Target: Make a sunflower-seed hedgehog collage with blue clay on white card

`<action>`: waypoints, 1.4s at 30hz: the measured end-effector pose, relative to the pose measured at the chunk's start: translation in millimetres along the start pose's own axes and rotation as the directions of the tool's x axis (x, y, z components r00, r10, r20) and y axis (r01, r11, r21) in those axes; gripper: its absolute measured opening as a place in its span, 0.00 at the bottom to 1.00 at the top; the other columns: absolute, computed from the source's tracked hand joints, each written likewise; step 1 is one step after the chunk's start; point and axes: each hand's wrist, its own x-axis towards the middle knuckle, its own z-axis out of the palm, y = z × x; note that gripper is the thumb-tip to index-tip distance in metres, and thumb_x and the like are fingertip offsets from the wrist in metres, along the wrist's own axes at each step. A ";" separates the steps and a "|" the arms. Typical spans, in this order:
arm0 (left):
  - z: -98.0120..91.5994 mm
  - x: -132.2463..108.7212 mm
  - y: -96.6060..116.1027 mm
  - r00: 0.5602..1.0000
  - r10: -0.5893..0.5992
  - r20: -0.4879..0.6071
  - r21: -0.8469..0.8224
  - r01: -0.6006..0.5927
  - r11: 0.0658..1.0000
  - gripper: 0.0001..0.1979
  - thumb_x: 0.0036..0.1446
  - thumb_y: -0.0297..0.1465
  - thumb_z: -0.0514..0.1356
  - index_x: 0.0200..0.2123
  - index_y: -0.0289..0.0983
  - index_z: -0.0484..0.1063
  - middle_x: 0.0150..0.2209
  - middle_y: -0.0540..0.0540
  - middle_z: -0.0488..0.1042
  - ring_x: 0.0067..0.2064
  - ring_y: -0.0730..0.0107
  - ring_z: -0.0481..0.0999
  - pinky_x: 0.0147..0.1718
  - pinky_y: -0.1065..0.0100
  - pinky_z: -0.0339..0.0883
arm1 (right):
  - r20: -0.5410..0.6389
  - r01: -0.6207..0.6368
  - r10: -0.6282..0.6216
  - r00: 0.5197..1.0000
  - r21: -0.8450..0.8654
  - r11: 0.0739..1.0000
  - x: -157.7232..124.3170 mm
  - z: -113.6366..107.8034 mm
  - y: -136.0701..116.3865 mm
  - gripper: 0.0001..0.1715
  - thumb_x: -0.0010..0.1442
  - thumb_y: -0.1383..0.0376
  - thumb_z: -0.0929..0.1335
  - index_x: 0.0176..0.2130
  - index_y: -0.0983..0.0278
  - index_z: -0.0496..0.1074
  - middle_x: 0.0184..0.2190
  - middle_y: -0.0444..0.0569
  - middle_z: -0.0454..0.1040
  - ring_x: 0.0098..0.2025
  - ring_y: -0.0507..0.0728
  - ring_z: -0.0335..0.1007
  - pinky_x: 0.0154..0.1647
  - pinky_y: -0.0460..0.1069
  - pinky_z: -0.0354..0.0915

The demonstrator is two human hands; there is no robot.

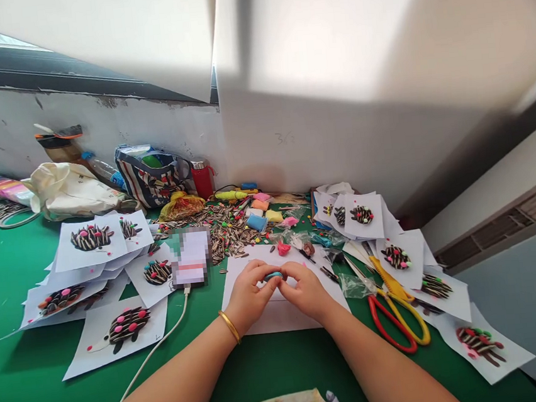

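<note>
My left hand [252, 296] and my right hand [305, 292] meet above a white paper sheet [279, 321]. Between their fingertips they pinch a small blue-green lump of what looks like modelling clay [273, 276]; the fingers partly cover it. Just beyond my hands, a red clay lump [283, 248] and a brown clay lump [308, 249] sit near the sheet's far edge. A black pen [329, 275] lies to the right of my right hand.
Seed-and-clay pictures on paper [128, 328] are piled left, with others [481, 345] right. Yellow-and-red-handled scissors [394, 325] lie right. Behind are scattered striped seeds [228, 233], coloured clay blocks [257, 221] and a red bottle [202, 181]. A phone [193, 259] trails a white cable.
</note>
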 end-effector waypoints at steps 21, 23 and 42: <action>16.0 0.9 17.1 0.974 -0.217 0.064 -0.289 0.226 0.930 0.18 0.51 0.34 0.66 0.47 0.39 0.75 0.47 0.42 0.76 0.47 0.61 0.76 0.47 0.59 0.71 | -0.033 -0.160 0.174 0.984 0.251 0.954 -15.5 -14.4 -1.6 0.13 0.57 0.62 0.67 0.42 0.63 0.75 0.38 0.48 0.78 0.38 0.56 0.71 0.41 0.50 0.66; 13.9 1.4 21.1 0.977 -0.195 0.081 -0.215 0.208 0.954 0.17 0.51 0.34 0.66 0.46 0.39 0.76 0.46 0.42 0.77 0.47 0.61 0.76 0.46 0.60 0.72 | -0.043 -0.164 0.184 0.982 0.288 0.944 -18.1 -14.0 -1.6 0.12 0.56 0.61 0.68 0.40 0.64 0.75 0.36 0.47 0.77 0.37 0.56 0.71 0.40 0.51 0.66; 11.0 -26.7 8.4 0.982 -0.185 -0.036 -0.209 0.174 0.962 0.20 0.57 0.41 0.61 0.50 0.40 0.75 0.50 0.43 0.76 0.49 0.62 0.76 0.47 0.60 0.72 | -0.135 -0.069 0.126 0.983 0.365 0.928 -39.3 13.7 -10.2 0.15 0.62 0.55 0.65 0.37 0.63 0.73 0.33 0.48 0.74 0.36 0.55 0.70 0.39 0.50 0.67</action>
